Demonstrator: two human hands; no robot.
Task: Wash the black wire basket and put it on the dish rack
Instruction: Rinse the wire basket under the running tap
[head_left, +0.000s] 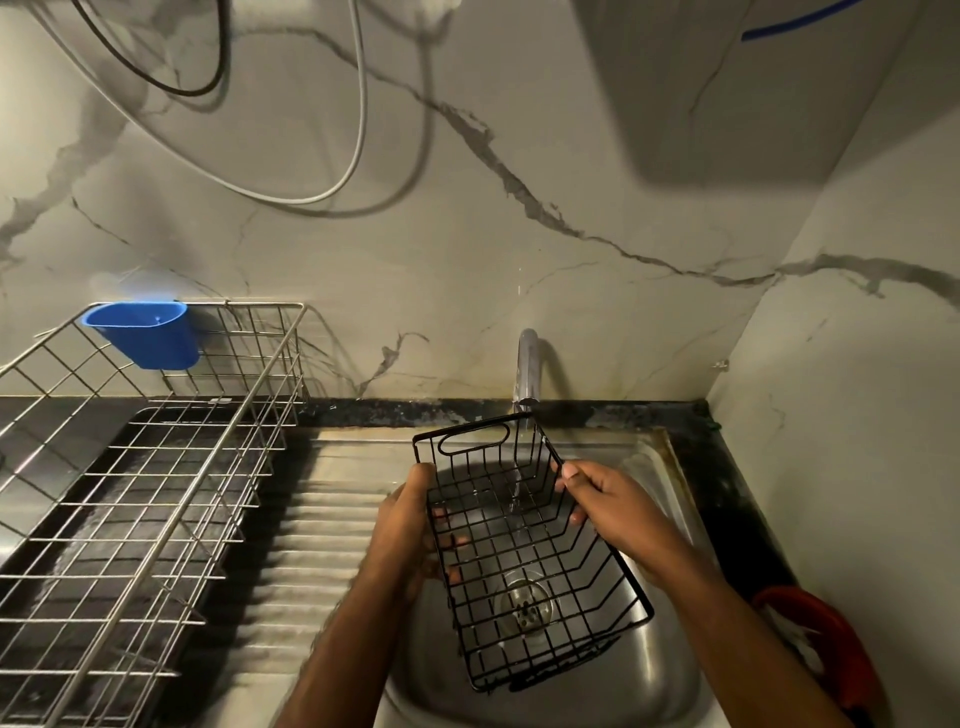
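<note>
The black wire basket (524, 551) hangs over the steel sink (670, 670), open side up, its far end under the tap (527, 366). A thin stream of water runs from the tap through the basket's far part. My left hand (410, 525) grips the basket's left rim, fingers curled under it. My right hand (608, 504) grips the right rim, thumb on top. The silver wire dish rack (150, 478) stands to the left on the counter, with nothing on its wires.
A blue plastic cup holder (143, 332) hangs on the rack's far rim. The ribbed steel drainboard (311, 551) lies between rack and sink. A red object (826, 644) sits on the dark counter at the right. Cables hang on the marble wall behind.
</note>
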